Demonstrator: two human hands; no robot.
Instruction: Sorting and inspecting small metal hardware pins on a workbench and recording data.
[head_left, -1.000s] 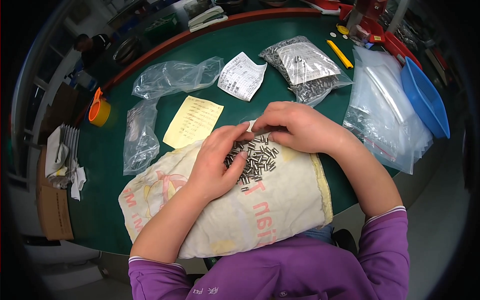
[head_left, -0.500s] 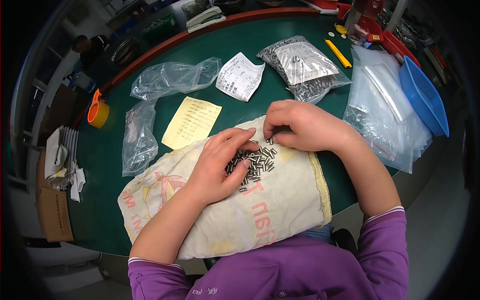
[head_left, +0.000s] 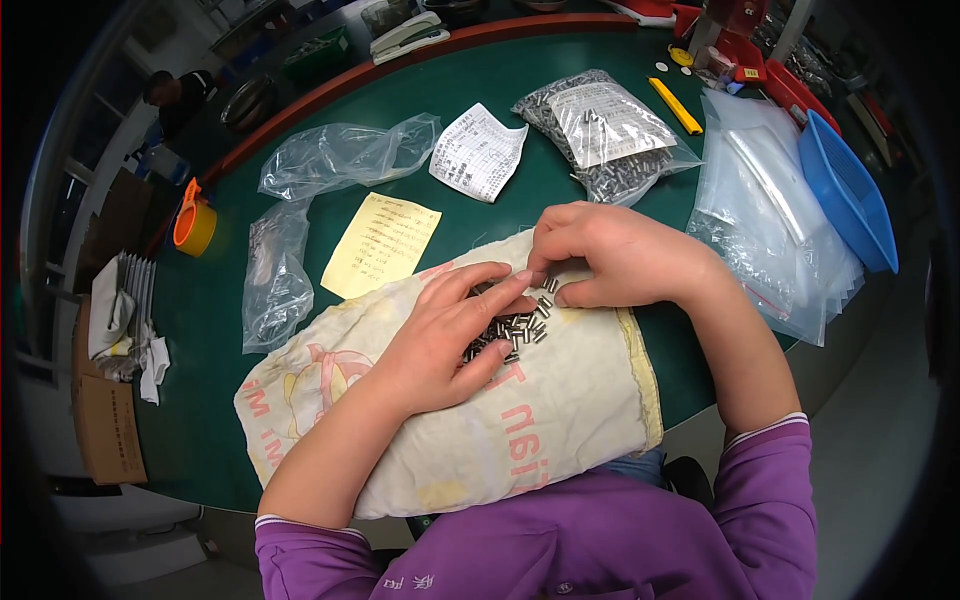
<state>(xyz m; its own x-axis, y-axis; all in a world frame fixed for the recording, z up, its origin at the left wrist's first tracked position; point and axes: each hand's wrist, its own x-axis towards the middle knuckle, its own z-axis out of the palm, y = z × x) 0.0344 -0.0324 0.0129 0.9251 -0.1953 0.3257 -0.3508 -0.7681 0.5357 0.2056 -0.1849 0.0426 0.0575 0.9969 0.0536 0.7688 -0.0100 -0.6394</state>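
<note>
A pile of small silvery metal pins (head_left: 518,333) lies on a pale printed cloth (head_left: 450,455) spread over the table's near edge. My left hand (head_left: 445,335) rests over the pile's left side, fingers spread and covering part of it. Curled above the pile's upper right edge is my right hand (head_left: 615,255). Its thumb stands apart from the bent fingers, and a few loose pins show in the gap between. The left fingertips are close to the right fingers, and whether they touch is hard to tell.
Beyond the cloth lie a yellow note (head_left: 380,245), a white written sheet (head_left: 478,152), empty clear bags (head_left: 340,160) and a filled bag of metal parts (head_left: 600,135). To the right are a yellow cutter (head_left: 675,105), plastic bags (head_left: 750,210) and a blue tray (head_left: 848,190). An orange cup (head_left: 194,228) stands left.
My left hand has shifted slightly up and right over the pile, its fingers now nearer the right hand. The right thumb has drawn back a little from its fingers.
</note>
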